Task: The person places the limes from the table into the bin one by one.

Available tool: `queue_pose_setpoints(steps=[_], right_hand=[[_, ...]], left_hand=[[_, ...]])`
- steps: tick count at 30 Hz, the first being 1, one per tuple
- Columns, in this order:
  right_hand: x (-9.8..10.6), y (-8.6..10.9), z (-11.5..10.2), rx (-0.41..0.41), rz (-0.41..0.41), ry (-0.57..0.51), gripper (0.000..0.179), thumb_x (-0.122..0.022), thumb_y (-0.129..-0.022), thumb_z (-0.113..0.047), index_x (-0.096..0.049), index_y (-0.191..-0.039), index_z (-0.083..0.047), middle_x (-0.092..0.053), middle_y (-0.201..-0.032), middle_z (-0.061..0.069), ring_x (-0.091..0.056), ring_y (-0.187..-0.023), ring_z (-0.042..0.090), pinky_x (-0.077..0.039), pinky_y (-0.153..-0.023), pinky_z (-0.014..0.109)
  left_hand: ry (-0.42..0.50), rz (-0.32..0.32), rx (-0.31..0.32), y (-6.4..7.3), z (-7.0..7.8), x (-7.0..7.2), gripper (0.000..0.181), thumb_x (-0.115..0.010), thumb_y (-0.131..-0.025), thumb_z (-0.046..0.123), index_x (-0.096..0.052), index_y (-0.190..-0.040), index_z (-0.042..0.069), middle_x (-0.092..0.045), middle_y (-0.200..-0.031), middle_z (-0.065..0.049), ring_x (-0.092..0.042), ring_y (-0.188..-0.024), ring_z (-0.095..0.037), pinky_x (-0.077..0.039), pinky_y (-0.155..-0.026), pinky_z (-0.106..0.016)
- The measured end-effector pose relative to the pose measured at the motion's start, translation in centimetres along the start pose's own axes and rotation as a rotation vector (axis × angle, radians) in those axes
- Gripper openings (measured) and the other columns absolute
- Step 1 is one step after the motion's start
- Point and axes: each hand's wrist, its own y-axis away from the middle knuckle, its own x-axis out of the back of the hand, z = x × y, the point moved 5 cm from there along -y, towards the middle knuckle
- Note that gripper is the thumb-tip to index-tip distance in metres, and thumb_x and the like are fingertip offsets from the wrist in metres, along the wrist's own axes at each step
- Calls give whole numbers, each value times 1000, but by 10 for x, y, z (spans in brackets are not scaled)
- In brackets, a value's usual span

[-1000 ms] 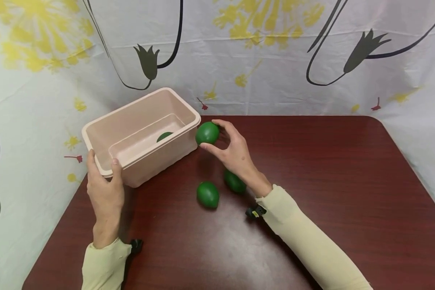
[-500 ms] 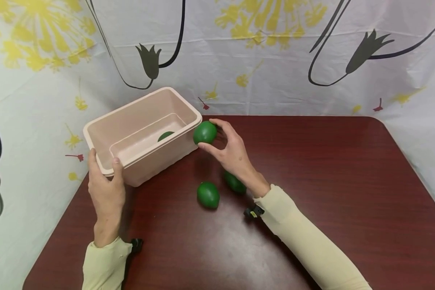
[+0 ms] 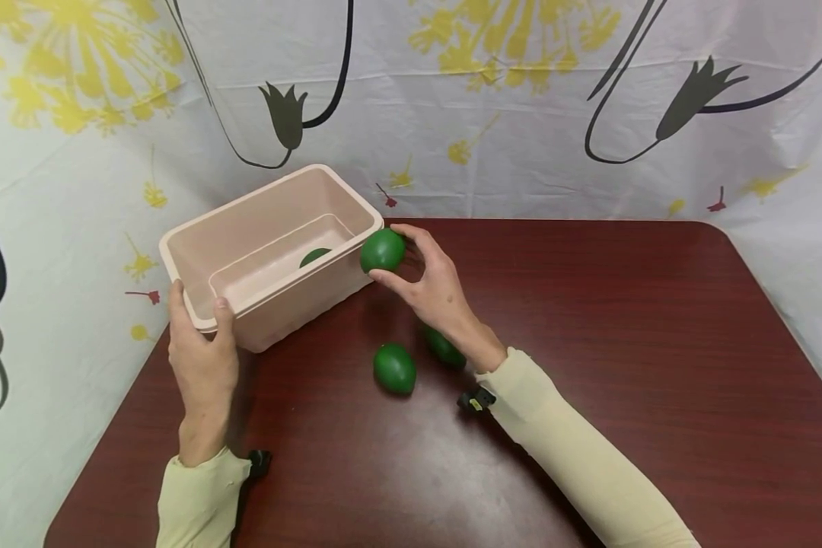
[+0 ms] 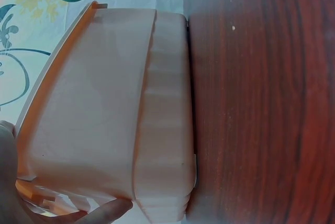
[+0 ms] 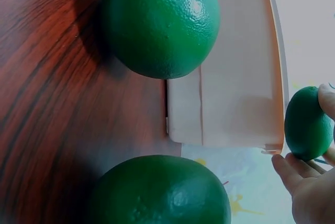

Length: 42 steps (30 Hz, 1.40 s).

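Our right thumb and fingers were clamped on a green fruit (image 3: 382, 251), held above the table (image 3: 610, 365) just beside the right corner of a pale pink bin (image 3: 301, 301); we could not tell whether fruit and rim touched. With our left hand (image 3: 202, 361) we gripped the bin's near-left corner, fingers and thumb hooked on its rim. A second fruit (image 3: 313, 257) lay inside, half hidden by the near wall. Nearer us, a third fruit (image 3: 394, 369) and a fourth fruit (image 3: 445, 348), partly behind our right hand's (image 3: 434, 285) wrist, rested on the tabletop.
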Motion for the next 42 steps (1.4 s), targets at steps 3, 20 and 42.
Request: queue_pose_setpoints(steps=[3,20,42], right_hand=[[-2,-1,0,2,0,-7,70,-88,-84,-22,-55,-145,-12,-62,-142,6,-64,-130,19,-53,-105,30],[-14,-4,-1,-47,-42,-66,69,-85,-87,-21,-52,-147,-11,-65,-140,8,-68,-124,20,-56,-101,34],[-15,-7,-1,-23,-9,-3,71,-85,-87,-28,-52,-148,-12,-60,-145,8,-62,-127,24,-52,-105,49]], left_hand=[[-2,-1,1,0,0,0,71,-58,-96,51,-37,-162,35,-51,-160,-9,-52,-142,-35,-38,-116,-56],[5,3,-5,0,0,-1,71,-58,-95,51,-38,-161,34,-51,-160,-8,-52,-142,-34,-38,-116,-56],[10,4,-1,1,-1,0,70,-58,-95,51,-38,-161,36,-51,-160,-7,-52,-142,-34,-38,-116,-56]])
